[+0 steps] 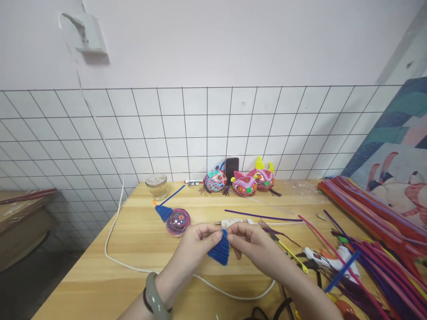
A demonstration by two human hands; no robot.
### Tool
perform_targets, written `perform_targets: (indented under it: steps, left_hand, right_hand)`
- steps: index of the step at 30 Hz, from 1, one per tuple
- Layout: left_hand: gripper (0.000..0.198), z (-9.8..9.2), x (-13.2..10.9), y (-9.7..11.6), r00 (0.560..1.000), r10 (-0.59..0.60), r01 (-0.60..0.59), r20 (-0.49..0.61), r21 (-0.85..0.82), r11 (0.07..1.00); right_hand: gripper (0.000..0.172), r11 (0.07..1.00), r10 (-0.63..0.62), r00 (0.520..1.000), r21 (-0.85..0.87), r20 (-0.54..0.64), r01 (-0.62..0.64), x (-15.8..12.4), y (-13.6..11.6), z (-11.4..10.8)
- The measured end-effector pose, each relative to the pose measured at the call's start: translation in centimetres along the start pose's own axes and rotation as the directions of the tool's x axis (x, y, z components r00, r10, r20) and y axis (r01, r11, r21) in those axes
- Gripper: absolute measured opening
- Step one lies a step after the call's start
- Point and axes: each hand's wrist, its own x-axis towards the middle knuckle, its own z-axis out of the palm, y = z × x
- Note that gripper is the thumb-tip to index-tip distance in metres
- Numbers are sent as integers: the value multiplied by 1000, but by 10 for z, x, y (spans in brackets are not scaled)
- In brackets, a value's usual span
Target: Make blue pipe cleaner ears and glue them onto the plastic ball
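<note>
Left hand [197,238] and right hand [251,240] pinch, thumb against fingers, the narrow end of a blue ribbed triangle [220,251] above the table [133,242], its form apparently complete though joined to nothing, a similar piece [163,213] beside a round container [178,222].

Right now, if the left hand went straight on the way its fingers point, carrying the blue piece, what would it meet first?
Probably the right hand, whose fingertips face the left hand near the top of the blue piece; one view leaves their exact depths unclear.
</note>
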Motion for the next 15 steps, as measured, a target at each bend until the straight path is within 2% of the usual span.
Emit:
perform_targets:
  steps: [6, 10, 15]
  left_hand:
    - [24, 2, -2, 2, 1000, 11, -11, -13, 11, 1000]
    - [24, 2, -2, 3, 1000, 7, -8, 16, 23, 1000]
    - [23, 3, -2, 3, 999, -13, 15, 36, -43, 999]
  right_hand:
    - [18, 1000, -5, 1000, 5, -7, 5, -1, 0, 0]
    - [19, 1000, -4, 1000, 3, -30, 4, -1, 0, 0]
    - [20, 999, -9, 999, -32, -47, 8, -1, -4, -1]
